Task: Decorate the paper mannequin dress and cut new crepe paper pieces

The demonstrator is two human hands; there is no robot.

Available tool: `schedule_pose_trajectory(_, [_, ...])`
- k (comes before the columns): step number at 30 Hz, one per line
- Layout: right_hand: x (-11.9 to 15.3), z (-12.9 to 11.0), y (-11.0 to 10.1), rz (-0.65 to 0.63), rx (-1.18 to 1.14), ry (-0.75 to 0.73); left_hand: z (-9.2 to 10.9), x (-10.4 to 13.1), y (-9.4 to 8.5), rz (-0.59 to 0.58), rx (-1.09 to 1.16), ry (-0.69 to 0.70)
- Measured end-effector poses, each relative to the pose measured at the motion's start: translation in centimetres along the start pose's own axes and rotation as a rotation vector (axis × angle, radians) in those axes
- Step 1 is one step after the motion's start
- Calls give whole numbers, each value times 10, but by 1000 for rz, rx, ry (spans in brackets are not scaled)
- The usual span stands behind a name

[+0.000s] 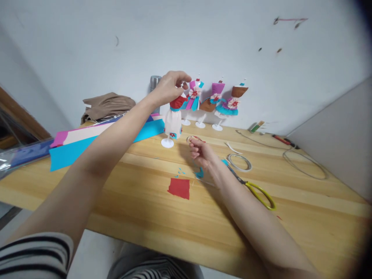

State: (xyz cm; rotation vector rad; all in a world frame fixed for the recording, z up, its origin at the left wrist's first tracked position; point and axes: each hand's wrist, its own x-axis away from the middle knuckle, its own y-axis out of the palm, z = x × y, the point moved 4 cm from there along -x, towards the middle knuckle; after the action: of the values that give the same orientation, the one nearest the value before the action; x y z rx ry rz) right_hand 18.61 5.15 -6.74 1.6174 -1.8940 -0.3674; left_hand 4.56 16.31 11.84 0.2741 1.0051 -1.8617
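Observation:
A miniature dress form [173, 122] wears a red top, a blue waistband and a cream skirt with small red and blue flowers at the hem. My left hand [173, 85] is closed around the knob at its top. In my right hand [202, 152], thumb and fingers pinch a small cream and red piece [192, 138], mostly hidden by the fingers. Below the hands lie a red fabric square [179, 188] and blue scraps [199, 173]. Scissors with yellow handles [260, 193] rest beside my right forearm.
Behind stand three more dressed forms, one in a purple top [217, 88]. Rolls of tape [239, 162] sit to the right, near a cable [305, 164] and a red-handled tool [281, 140]. Blue fabric strips [72, 153] and brown cloth [107, 106] lie left.

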Motion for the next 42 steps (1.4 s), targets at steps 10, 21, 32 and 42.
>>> schedule_pose_trajectory(10, [51, -35, 14, -421, 857, -15, 6, 2, -4, -86, -80, 42])
schedule_pose_trajectory(21, [77, 44, 53, -776, 1931, -140, -14, -8, -9, 22, -25, 41])
schedule_pose_trajectory(32, [68, 38, 48, -731, 1783, -243, -5, -10, -9, -9, -83, 52])
schedule_pose_trajectory(42, [67, -18, 40, -618, 1876, -264, 1, 0, -8, 27, -133, 57])
